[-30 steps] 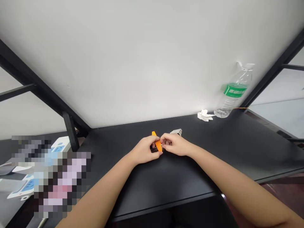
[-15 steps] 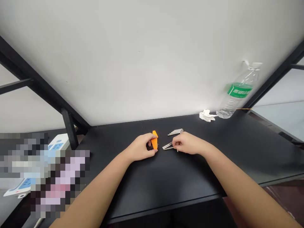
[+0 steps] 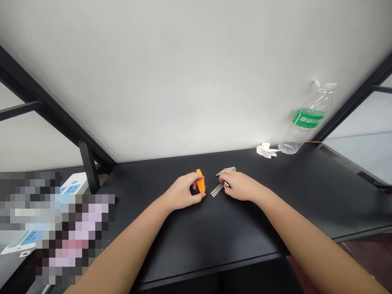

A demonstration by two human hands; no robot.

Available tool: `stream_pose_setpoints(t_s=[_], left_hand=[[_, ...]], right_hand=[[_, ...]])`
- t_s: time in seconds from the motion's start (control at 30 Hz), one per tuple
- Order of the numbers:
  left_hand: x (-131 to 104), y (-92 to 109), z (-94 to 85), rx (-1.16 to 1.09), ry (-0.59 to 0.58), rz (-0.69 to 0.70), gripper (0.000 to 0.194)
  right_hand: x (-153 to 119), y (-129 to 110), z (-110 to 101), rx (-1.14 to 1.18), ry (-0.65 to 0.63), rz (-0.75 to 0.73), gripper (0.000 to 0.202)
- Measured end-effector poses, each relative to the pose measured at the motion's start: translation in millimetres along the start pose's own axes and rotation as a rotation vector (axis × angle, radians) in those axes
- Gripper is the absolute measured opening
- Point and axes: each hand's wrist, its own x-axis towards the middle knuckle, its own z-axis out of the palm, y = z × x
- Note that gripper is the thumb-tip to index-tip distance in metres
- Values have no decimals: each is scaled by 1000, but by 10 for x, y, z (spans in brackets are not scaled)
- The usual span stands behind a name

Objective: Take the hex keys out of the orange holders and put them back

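My left hand (image 3: 184, 192) pinches an orange hex key holder (image 3: 200, 181) between thumb and fingers, just above the black tabletop. Thin dark key ends (image 3: 194, 191) show beneath it, partly hidden by the hand. To the right, my right hand (image 3: 240, 184) is closed over some silver hex keys (image 3: 217, 190), whose long ends point down-left toward the holder. Its fingertips hide how many it grips. Behind its fingers lies a row of more silver hex keys (image 3: 226, 170) on the table, partly covered by the hand.
A clear plastic bottle (image 3: 306, 118) with a green label stands against the wall at the back right. Beside it lies a crumpled white tissue (image 3: 266, 150). Far left is a white power strip (image 3: 73, 181), near a blurred-out patch. Black frame bars (image 3: 88, 163) flank the table (image 3: 196, 241).
My right hand has shifted slightly left and now covers more of the back row of hex keys. The keys under its fingers have turned and lie closer together. The left hand has barely moved.
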Motion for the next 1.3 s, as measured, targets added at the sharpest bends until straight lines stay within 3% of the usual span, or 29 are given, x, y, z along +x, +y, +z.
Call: stream_pose_setpoints(t_s=[0.13,0.3,0.47,0.6,0.73,0.87,1.0,1.07,1.17,1.3], left_hand=[[-9,77,30,-18,9,20,41],[-3,168,54,-76,10,47,29],[8,147,59,-91,17,66,31],[10,73,33,-33,4,42,37],[12,0,14,-13,12,11,44],[12,-44,14,-15,30,20,42],[8,-57,17,-12,37,34,40],[8,-57,19,-12,36,40,40],[10,-55,20,-15,33,38,42],[10,-44,17,-23,31,41,39]], right_hand=[[12,-139,-41,208,84,-45,16],[66,-321,42,653,40,-89,24],[116,-316,123,749,41,-56,24],[70,-200,22,723,22,52,16],[-43,-49,-129,672,-131,107,13],[-88,7,-168,426,-276,90,13],[-83,-5,-155,154,-71,27,7],[-90,-5,-146,122,-1,-9,23],[-87,-5,-103,97,-42,-89,41],[-42,-32,-13,56,-79,-80,24]])
